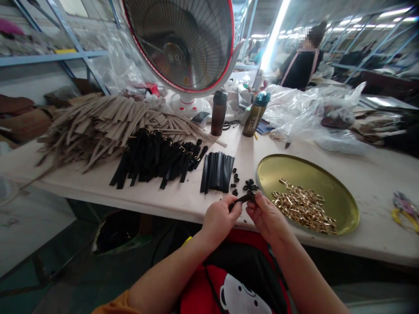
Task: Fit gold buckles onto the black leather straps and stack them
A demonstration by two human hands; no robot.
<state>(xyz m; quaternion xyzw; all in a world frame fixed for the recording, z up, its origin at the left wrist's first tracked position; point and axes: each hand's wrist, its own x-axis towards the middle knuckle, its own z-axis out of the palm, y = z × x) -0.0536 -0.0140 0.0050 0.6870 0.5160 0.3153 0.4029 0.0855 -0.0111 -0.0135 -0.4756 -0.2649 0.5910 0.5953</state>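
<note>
My left hand and my right hand meet at the table's near edge, both pinched on one short black strap held between them. Just beyond lie several small black loops and a neat row of black straps. To the right stands a round gold tray holding a heap of small gold buckles. A larger pile of black straps with buckles lies to the left.
A big heap of tan strips covers the table's left back. A round fan, two bottles, a phone and clear plastic bags stand behind. Pliers lie far right. Another person works at the back right.
</note>
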